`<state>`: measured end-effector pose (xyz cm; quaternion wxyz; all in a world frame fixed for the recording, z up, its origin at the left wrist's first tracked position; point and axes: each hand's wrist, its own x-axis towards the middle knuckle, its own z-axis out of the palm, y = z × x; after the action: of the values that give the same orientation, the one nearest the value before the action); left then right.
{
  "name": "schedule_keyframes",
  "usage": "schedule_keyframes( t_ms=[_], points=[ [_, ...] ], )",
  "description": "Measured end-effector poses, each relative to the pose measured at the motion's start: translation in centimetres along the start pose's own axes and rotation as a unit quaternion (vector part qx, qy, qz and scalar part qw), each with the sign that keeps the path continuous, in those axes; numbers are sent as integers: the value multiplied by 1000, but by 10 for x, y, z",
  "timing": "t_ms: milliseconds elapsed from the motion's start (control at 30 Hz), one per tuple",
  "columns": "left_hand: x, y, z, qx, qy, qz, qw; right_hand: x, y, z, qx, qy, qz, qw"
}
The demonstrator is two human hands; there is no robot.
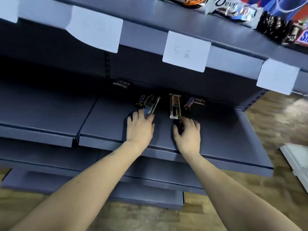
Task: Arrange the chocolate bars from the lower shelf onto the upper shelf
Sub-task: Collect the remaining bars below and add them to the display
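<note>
While both bare arms reach onto the grey metal lower shelf (106, 120), the left hand (140, 126) pinches a slim pale-edged chocolate bar (152, 105) and the right hand (187, 132) curls round a small dark bar (178, 127)

Two hands (140, 126) (187, 132), about five chocolate bars (175, 105) on the lower shelf (225, 130), four price tags (186, 51).
</note>
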<state>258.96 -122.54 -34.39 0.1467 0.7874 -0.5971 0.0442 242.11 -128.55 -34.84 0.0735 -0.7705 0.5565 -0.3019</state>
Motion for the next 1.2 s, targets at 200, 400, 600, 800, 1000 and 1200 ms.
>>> schedule_keyframes(
  t_ms=[200, 400, 600, 800, 1000, 1200],
  points=[
    [-18, 7, -14, 23, -15, 12, 1000, -22, -8, -12, 95, -29, -29, 995],
    [-34, 5, -25, 17, -25, 32, 999, -20, 1, -17, 155, 71, 95, 981],
    [-36, 2, -35, -43, -4, 9, 999, -24, 6, -15, 82, -59, 22, 995],
    [-42, -6, -38, -158, -8, -17, 987, -27, -3, -32, 172, -101, 63, 978],
    [-57, -21, -43, -243, -44, -65, 967, -24, -8, -27, 195, -99, 164, 962],
    [-64, -31, -41, -247, -82, -78, 962, -22, -3, -34, 243, -139, 131, 951]
  ],
)
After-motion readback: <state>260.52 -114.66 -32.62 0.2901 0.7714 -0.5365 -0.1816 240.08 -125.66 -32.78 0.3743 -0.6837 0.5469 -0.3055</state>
